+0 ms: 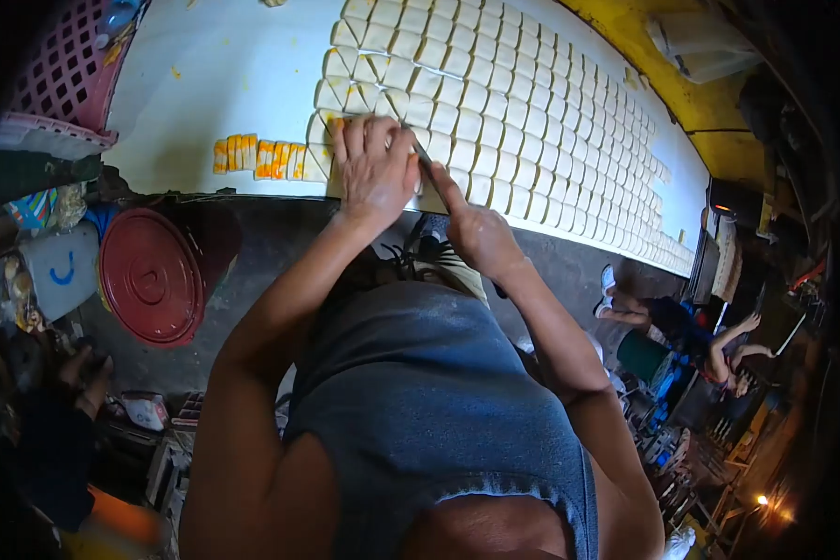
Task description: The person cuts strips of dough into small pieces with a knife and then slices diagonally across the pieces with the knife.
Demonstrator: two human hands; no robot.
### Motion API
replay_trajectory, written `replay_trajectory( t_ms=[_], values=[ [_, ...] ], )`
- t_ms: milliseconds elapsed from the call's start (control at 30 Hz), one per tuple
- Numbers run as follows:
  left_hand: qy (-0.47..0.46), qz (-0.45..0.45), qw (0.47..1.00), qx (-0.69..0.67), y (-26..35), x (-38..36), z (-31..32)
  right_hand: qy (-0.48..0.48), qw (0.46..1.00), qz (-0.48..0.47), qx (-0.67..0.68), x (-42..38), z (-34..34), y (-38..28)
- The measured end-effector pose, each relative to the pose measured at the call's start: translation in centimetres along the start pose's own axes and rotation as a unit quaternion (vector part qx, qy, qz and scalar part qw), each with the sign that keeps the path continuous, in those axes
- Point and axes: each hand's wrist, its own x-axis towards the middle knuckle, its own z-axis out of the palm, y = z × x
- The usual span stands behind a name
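two hands: my left hand (375,173) and my right hand (481,233) are close together at the near left corner of the dough.
right grip: closed around the knife (420,147), its handle inside my fist, my index finger stretched along its back.
left grip: palm down, fingers laid over the dough; whether the fingertips pinch anything underneath, i cannot tell.
dough: pale dough pieces (523,103) stand in close rows on the table (215,75); the knife is at the left end, where some have slanting edges and orange smears.
orange pieces: a short row of striped orange pieces (278,160) lies left of my left hand, near the front edge.
finger risk: the blade is just beside my left fingers, so a slip or a crooked stroke could nick them.
squash risk: soft as the dough looks, leaning too hard on my left palm might flatten it.
drag risk: a sticky blade could pull neighbours out of line, since the rows nearly touch.
edge risk: the front row runs along the table's edge; a shove towards my body could send pieces to the floor (261,233).
nearby: a red-lidded bucket (152,277) stands on the floor to my left.
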Motion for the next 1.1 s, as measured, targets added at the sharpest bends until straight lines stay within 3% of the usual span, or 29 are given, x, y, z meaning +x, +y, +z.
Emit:
replay_trajectory(
  t_ms=[67, 200, 233, 300, 433, 500, 567, 667, 700, 867, 933, 1100],
  values=[
    [-0.037, 0.049, 0.998, -0.022, 1.5, -1.5, -0.6, 0.004, 1.0, 0.025, -0.016, 1.1, 0.1, -1.0],
    [-0.045, 0.038, 0.998, -0.033, 1.5, -2.1, 0.5, -0.006, 1.0, 0.023, -0.02, -2.4, -0.7, -0.6],
    [-0.046, 0.036, 0.998, -0.037, 1.8, -1.9, 0.1, -0.106, 0.986, 0.093, -0.087, -3.8, -1.4, -0.9],
    [-0.04, 0.03, 0.998, -0.03, 1.8, -2.1, 0.4, -0.128, 0.983, 0.105, -0.076, -7.6, -2.9, -1.0],
    [-0.058, 0.034, 0.997, -0.042, 2.0, -2.1, -0.2, -0.105, 0.993, 0.057, -0.009, -9.9, -7.0, -1.2],
    [-0.102, 0.05, 0.992, -0.055, 2.0, -2.2, -1.7, -0.003, 0.977, 0.162, 0.138, -7.5, -10.1, -4.0],
    [-0.175, 0.068, 0.982, -0.02, 1.2, -2.5, -1.1, 0.135, 0.975, 0.067, 0.162, -3.8, -10.5, -4.5],
    [-0.218, 0.063, 0.974, -0.026, 0.7, -1.9, -1.5, 0.179, 0.979, 0.001, 0.093, 4.3, -9.7, -3.4],
    [-0.201, 0.061, 0.976, -0.056, 0.7, -1.1, -2.3, 0.182, 0.98, -0.035, 0.07, 7.4, -8.8, -2.2],
    [-0.06, -0.026, 0.991, -0.118, -3.4, 3.5, -4.4, 0.136, 0.99, -0.023, 0.033, 18.4, -8.8, -3.1],
    [-0.037, -0.109, 0.981, -0.157, -6.4, 5.5, -4.3, 0.114, 0.993, -0.012, 0.012, 20.7, -8.7, -3.3],
    [0.047, -0.144, 0.969, -0.196, -13.1, 11.8, -0.2, 0.077, 0.996, 0.014, -0.035, 22.8, -8.2, -3.6]
  ],
)
